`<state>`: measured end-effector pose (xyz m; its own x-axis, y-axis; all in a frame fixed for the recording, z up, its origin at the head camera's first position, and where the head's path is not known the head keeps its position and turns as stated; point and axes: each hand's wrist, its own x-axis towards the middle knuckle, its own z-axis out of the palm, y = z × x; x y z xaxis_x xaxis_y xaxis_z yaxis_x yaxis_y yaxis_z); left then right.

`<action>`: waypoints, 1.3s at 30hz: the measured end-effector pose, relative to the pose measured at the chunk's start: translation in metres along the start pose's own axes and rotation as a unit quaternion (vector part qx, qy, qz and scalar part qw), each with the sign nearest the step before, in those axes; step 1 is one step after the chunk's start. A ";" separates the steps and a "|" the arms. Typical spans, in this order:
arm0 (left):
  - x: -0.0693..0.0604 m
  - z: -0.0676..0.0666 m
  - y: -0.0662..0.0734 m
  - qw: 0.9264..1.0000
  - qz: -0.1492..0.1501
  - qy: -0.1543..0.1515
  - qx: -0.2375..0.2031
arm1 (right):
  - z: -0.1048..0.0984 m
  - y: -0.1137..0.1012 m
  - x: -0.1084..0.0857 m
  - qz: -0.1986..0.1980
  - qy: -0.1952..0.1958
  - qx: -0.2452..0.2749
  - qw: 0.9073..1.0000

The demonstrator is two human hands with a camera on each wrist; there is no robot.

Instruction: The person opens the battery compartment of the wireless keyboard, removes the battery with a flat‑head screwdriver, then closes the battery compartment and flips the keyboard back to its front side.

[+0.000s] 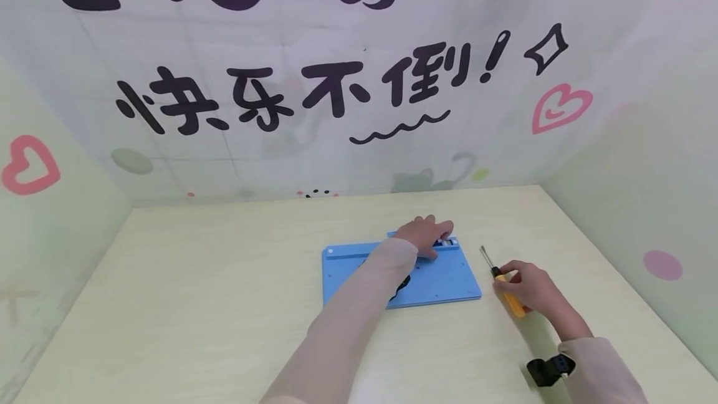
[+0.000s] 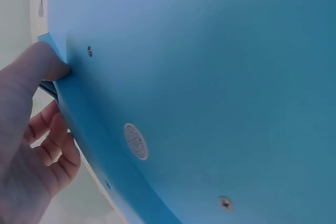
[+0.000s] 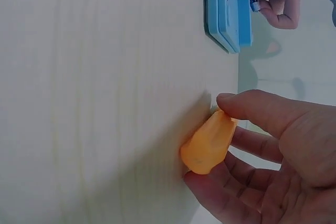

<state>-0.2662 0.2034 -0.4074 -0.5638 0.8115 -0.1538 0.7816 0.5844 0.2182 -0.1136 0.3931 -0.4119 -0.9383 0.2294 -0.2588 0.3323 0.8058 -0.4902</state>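
Note:
A flat blue case [image 1: 443,279] with small screws lies on the table. My left hand [image 1: 423,234] grips its raised back edge; in the left wrist view the thumb of that hand [image 2: 26,124] presses on the blue surface [image 2: 199,77] and the other fingers curl behind the edge. A small dark and white part [image 3: 254,1] shows beside those fingers in the right wrist view. Right of the case, my right hand [image 1: 533,285] holds a screwdriver by its yellow handle [image 1: 512,299], metal shaft pointing away from me. Thumb and fingertips surround the handle [image 3: 207,145] in the right wrist view.
The pale wooden table [image 1: 196,292] meets a printed wall sheet [image 1: 269,167] behind the case, and side walls rise at left and right. A black device [image 1: 550,370] is at my right wrist. My left sleeve crosses over part of the case.

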 end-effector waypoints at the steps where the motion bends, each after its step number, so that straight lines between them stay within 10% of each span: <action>1: -0.001 0.000 -0.001 1.000 0.003 0.003 -0.002 | 0.000 0.000 0.000 -0.002 -0.001 0.001 1.000; 26: -0.012 0.006 -0.003 0.994 0.072 0.079 0.033 | 0.013 -0.055 0.001 -0.094 0.052 -0.043 0.993; 39: -0.011 0.013 -0.008 0.990 0.039 0.103 -0.086 | 0.032 -0.065 0.012 -0.126 0.055 -0.077 0.987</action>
<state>-0.2626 0.1900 -0.4196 -0.5590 0.8266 0.0656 0.7783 0.4957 0.3854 -0.1439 0.3255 -0.4099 -0.9970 0.0615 -0.0480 0.0754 0.9162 -0.3935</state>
